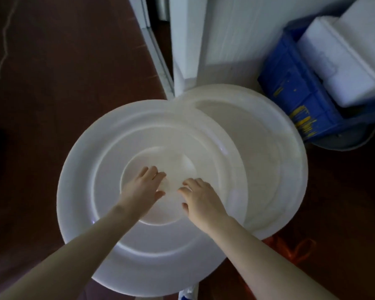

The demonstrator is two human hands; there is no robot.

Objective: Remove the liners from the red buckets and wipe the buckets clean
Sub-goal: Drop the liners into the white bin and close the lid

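A large white round lid point(100, 191) lies flat below me, with raised rings around a sunken centre. It overlaps a second white round lid or basin point(268, 148) to its right. My left hand point(144, 187) and my right hand point(200, 198) rest side by side on the centre of the near lid, fingers spread, nothing held in them. Something red-orange point(290, 250) shows under the lids at the lower right; I cannot tell if it is a bucket. No liner is visible.
A blue plastic crate point(294, 92) holding white foam boxes point(342, 53) stands at the right on a grey round base. A white wall corner point(204, 40) and door frame rise behind the lids. The floor point(52, 61) is dark brown.
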